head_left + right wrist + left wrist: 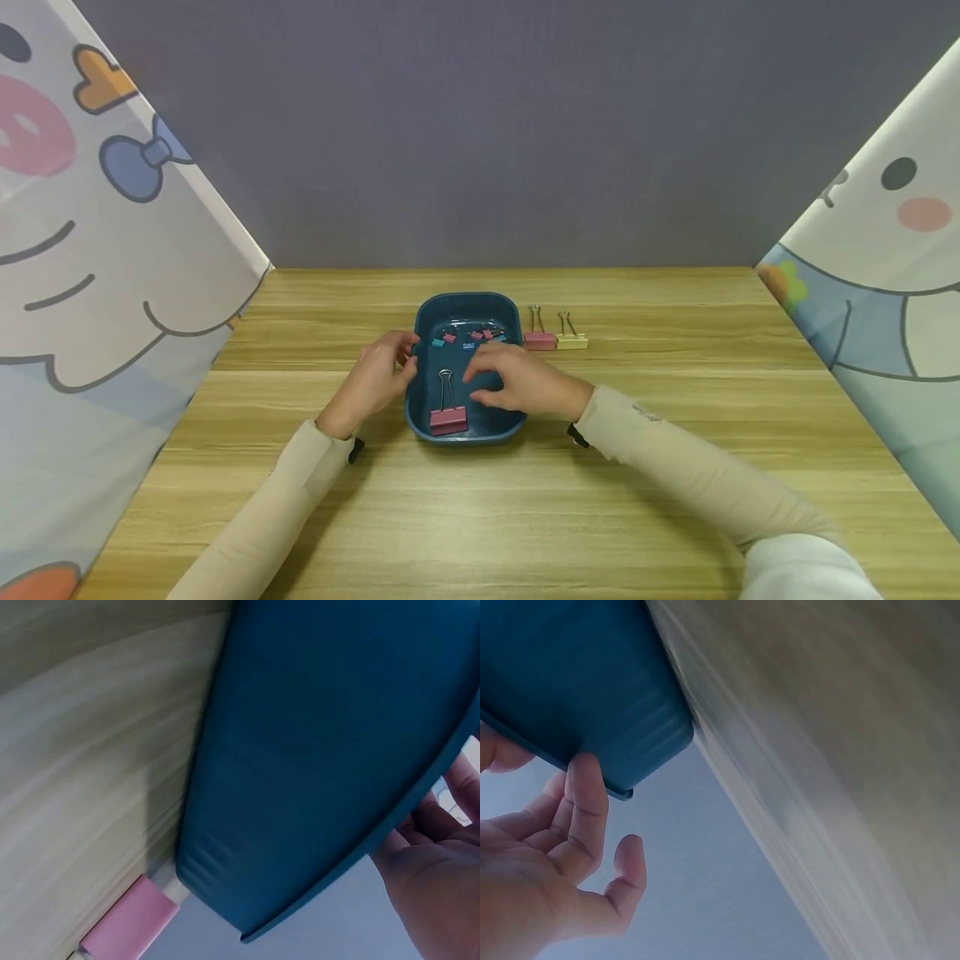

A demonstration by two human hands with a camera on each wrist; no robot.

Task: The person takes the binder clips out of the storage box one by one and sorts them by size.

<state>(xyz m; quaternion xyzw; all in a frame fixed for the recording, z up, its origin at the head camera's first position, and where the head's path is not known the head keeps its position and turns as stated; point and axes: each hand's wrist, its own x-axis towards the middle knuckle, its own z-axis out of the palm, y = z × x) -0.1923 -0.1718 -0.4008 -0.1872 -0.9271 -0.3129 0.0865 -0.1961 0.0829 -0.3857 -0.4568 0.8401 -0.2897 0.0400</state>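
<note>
Two bare hands meet at a dark blue tray (pixel 465 310) resting on a wooden table (pixel 480 517). Furthest left hangs a cartoon-printed sheet (pixel 90 333). Next, the left hand (pixel 367 375) is at the tray's left rim with bent fingers, thumb and forefinger a little apart in the head view; in the left wrist view one fingertip overlaps the outer wall near the rim, but whether the rim is pinched cannot be told. Within the tray, toward its far end, lie a small teal clip (pixel 438 342) and, just to its right, a small pink clip (pixel 449 337). Nearer the person, at the front left, lies a large pink clip (pixel 448 421), its wire handles pointing away. A small blue clip (pixel 468 346) and further small clips (pixel 477 335) follow along the far end. The right hand (pixel 521 375) reaches over the right rim, thumb and forefinger well parted, with nothing visible between their tips. Outside the tray, beyond its right side, a second pink clip (pixel 539 342) and a yellow clip (pixel 572 342) lie side by side, handles pointing away. Another printed sheet (pixel 885 250) borders the right.
</note>
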